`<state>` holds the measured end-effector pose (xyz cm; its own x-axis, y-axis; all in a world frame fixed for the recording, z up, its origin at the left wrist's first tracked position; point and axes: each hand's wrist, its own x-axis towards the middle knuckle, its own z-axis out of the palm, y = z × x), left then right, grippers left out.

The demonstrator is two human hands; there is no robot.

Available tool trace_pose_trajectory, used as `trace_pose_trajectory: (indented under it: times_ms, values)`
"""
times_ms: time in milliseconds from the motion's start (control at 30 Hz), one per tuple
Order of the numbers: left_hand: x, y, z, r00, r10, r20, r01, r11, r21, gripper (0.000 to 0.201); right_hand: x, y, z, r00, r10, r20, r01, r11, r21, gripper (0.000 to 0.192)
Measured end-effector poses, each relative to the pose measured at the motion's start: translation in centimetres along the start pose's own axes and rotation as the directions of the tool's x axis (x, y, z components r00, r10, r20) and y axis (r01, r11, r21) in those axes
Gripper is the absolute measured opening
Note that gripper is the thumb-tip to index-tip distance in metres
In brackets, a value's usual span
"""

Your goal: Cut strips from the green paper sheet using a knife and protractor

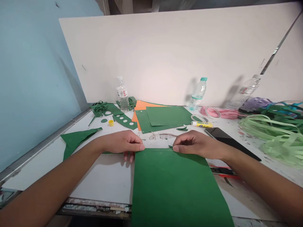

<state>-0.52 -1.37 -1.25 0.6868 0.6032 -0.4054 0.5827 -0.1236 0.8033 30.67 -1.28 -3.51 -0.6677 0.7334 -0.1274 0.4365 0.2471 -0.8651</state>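
A large sheet of green paper (175, 183) hangs over the table's front edge toward me. My left hand (123, 142) pinches its far left corner between thumb and fingers. My right hand (196, 143) is closed on the far edge, farther right, with thumb and forefinger pressed together. A small green tip of paper (170, 146) sticks out by the right fingertips. Along the far edge runs a narrow strip that looks folded or creased. Whether the right fingers also hold a separate scrap is hidden.
Behind my hands lie green sheets (169, 116) over orange paper (139, 105). A glue stick (201, 124), a phone (233, 143) and green paper strips (279, 135) are at right. Bottles (122, 96) stand by the white board. A folded green piece (78, 138) lies left, near a yellow cap (111, 123).
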Motion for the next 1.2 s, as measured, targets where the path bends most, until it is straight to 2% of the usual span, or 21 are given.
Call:
trace_pose_trajectory:
  times_ms: [233,367,500,633,733,867,1033,1200]
  values:
    - [-0.9,-0.3,-1.7,1.0,-0.026,0.008,0.026,0.998,0.049,0.036,0.0,0.5,-0.5,1.0,0.004,-0.002,-0.004,1.0,-0.016,0.035]
    - [-0.8,-0.6,-1.9,0.994,0.007,-0.11,-0.002,0.999,0.047,0.034,0.0,0.6,-0.5,1.0,0.004,-0.015,-0.004,1.0,-0.004,0.032]
    - [-0.3,-0.1,-0.6,0.98,0.079,-0.183,-0.068,0.996,0.066,0.039,0.0,0.1,-0.1,1.0,0.006,0.016,-0.006,1.0,0.01,0.035]
    - [0.2,0.8,1.6,0.977,0.161,-0.141,-0.135,0.975,0.177,0.042,-0.1,-0.3,0.8,1.0,-0.002,0.005,0.002,1.0,-0.005,0.037]
    - [0.5,0.9,2.4,0.971,0.226,-0.083,-0.204,0.954,0.219,0.04,-0.1,-0.5,1.4,1.0,-0.02,0.009,0.02,1.0,0.005,0.036]
    - [0.5,0.2,1.6,0.979,0.205,-0.016,-0.199,0.965,0.169,0.042,0.1,-0.3,1.0,0.999,-0.009,0.034,0.009,1.0,0.014,0.035]
    - [0.2,-0.2,0.2,0.988,0.155,0.001,-0.153,0.975,0.163,0.043,0.0,0.4,-0.9,0.995,0.061,0.074,-0.063,0.998,0.019,0.037]
    - [-0.3,0.2,-0.2,0.989,0.145,0.02,-0.146,0.975,0.166,0.045,-0.6,0.4,-2.4,0.99,0.103,0.092,-0.106,0.994,0.018,0.035]
